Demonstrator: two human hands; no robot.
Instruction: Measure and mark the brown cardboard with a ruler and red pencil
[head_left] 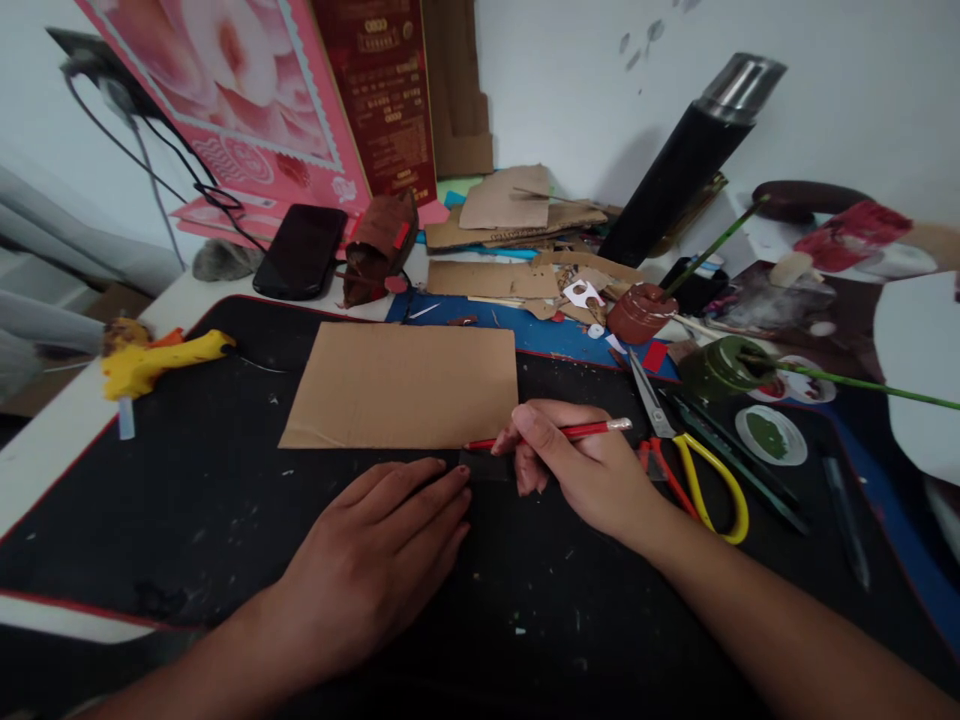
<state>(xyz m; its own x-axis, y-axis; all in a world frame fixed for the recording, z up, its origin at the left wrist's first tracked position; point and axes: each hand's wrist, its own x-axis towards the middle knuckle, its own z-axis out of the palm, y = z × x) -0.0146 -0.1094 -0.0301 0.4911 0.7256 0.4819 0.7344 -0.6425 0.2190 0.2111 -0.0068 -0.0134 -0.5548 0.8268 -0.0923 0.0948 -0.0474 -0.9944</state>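
Note:
A rectangular piece of brown cardboard (409, 385) lies flat on the black mat. My right hand (574, 455) pinches a red pencil (592, 429), its tip at the cardboard's lower edge near the right corner. The pencil's pale eraser end points right. My left hand (375, 550) lies flat, palm down, fingers stretched out just below the cardboard. Its fingertips reach a small, dark, see-through piece (486, 466) at that edge; what it is I cannot make out. Scissors (697, 460) with yellow and red handles lie right of my right hand, blades partly open.
A yellow glue gun (165, 360) and a phone (301, 250) are at the left. Behind stand a pink box (247, 100) and cardboard scraps (495, 280). On the right are a black flask (679, 165), a brown paint jar (641, 313), a green paint jar (712, 365) and pens (844, 520).

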